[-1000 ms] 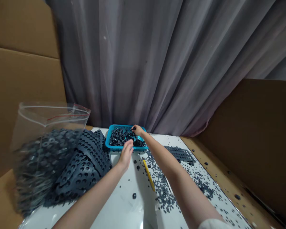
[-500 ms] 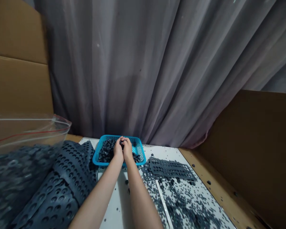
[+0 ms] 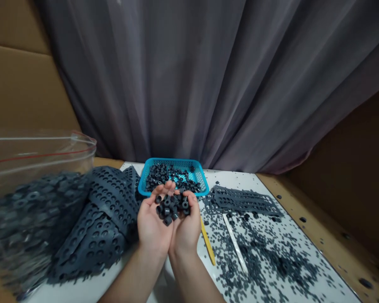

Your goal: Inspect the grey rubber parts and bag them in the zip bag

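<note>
Forearms of yours come in from the lower edge and meet at the wrists; your left hand (image 3: 151, 227) and right hand (image 3: 187, 229) lie side by side, palms up, inner edges touching, making one bowl above the white table (image 3: 91, 290); neither hand is closed, the fingers only half curled upward and pointing away from you; in that bowl sits a heap of small black rings (image 3: 171, 207), resting on the fingers and upper palms of both hands; the heap runs longer across, from left hand to right, than front to back; the rings themselves lie jumbled, some with the hole facing up, some on edge, so they share no one direction.

Just right of your right wrist a yellow stick (image 3: 208, 243) lies on the table, its length running away from you and slightly leftward; further right a white strip (image 3: 235, 244) lies at much the same slant among scattered dark crumbs (image 3: 271, 261); to your left, punched dark mats (image 3: 104, 223) are piled, and beside them a clear plastic bag (image 3: 34, 168) holds more dark pieces, blurred.

Just beyond your fingertips stands a blue basket (image 3: 142, 190) with more rings in it; to its right lies a flat grey grid sheet (image 3: 243, 201); behind hangs a grey curtain (image 3: 192, 84), with cardboard (image 3: 19, 84) at the left.
</note>
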`<state>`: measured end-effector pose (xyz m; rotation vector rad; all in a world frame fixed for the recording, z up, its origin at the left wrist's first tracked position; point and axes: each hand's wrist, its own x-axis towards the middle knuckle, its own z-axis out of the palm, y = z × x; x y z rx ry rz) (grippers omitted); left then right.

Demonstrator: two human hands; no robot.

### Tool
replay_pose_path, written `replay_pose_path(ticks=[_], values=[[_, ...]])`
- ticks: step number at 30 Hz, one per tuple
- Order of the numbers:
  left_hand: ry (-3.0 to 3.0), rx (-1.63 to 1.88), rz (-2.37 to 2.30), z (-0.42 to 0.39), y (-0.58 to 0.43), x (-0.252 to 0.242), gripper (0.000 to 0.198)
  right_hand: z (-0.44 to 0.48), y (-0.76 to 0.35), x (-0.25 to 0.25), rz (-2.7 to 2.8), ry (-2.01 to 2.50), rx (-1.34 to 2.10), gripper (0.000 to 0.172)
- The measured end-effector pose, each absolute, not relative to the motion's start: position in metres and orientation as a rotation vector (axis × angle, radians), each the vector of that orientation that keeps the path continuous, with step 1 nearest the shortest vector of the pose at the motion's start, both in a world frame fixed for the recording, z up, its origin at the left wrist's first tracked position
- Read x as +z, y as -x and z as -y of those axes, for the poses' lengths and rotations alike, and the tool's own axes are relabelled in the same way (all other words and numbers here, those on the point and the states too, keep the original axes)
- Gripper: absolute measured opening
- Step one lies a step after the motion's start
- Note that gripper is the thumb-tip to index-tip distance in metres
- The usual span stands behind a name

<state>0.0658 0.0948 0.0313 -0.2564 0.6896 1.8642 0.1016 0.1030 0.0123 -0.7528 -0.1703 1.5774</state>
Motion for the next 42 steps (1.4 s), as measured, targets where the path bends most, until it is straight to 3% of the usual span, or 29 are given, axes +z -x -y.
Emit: replay_pose_path(ticks=[9, 15, 30, 42], values=[[0.077, 1.868, -0.632, -0.073, -0.077, 0.036, 0.038, -0.095, -0.116, 0.032, 0.032, 0.673, 1.705, 0.013], [0.027, 1.866, -0.609, -0.07, -0.075, 0.039, 0.044, -0.094, -0.115, 0.034, 0.006, 0.673, 1.649, 0.006], [-0.024, 1.887, -0.709, -0.073, -0.078, 0.032, 0.041, -0.097, -0.114, 0.023, 0.054, 0.612, 1.681, 0.015], [-0.046, 1.857, -0.539, -0.069, -0.078, 0.029, 0.045, -0.099, -0.121, 0.024, 0.085, 0.603, 1.628, 0.007]])
